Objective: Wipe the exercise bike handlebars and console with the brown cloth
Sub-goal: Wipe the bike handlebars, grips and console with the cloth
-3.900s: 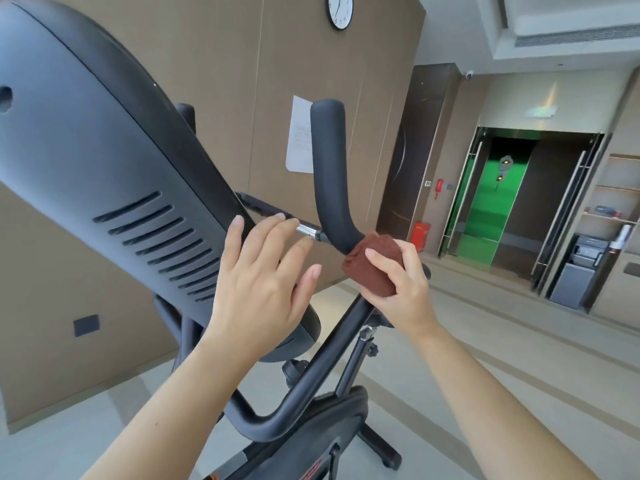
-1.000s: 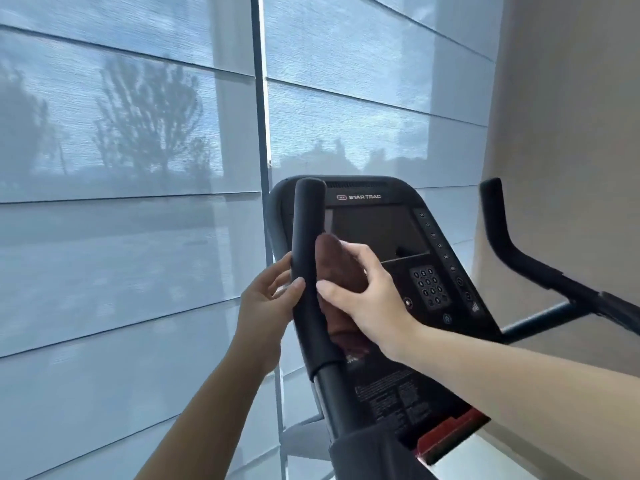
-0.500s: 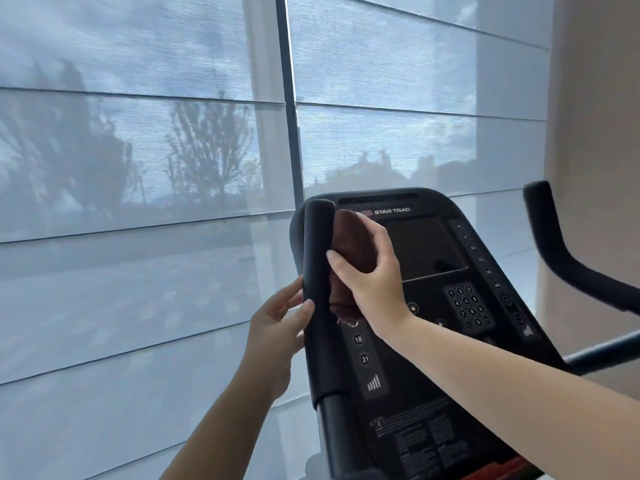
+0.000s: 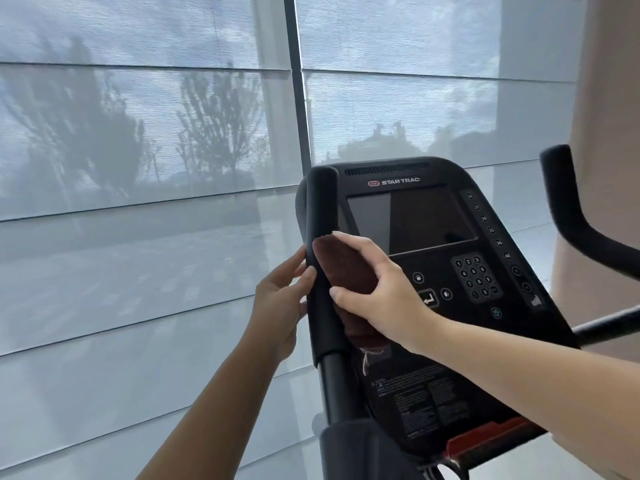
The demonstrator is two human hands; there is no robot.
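The black upright left handlebar (image 4: 320, 209) stands in front of the black Star Trac console (image 4: 429, 223). My right hand (image 4: 377, 289) holds the brown cloth (image 4: 346, 271) wrapped against the handlebar's right side, about halfway down the foam grip. My left hand (image 4: 280, 303) rests on the grip's left side, thumb and fingertips touching it, fingers partly hidden behind the bar. A second black handlebar (image 4: 571, 209) rises at the far right. The console's screen is dark and its keypad (image 4: 474, 278) is uncovered.
Behind the bike hangs a large window with translucent grey blinds (image 4: 138, 168) and a dark vertical frame post (image 4: 298, 88). A beige wall or column (image 4: 606, 116) stands at the right. A red part (image 4: 485, 441) sits under the console's lower edge.
My right hand has slid the cloth down the left handlebar grip, uncovering the console screen. The left hand stays at the grip. Earlier, I was wiping the other handlebar from behind the console.
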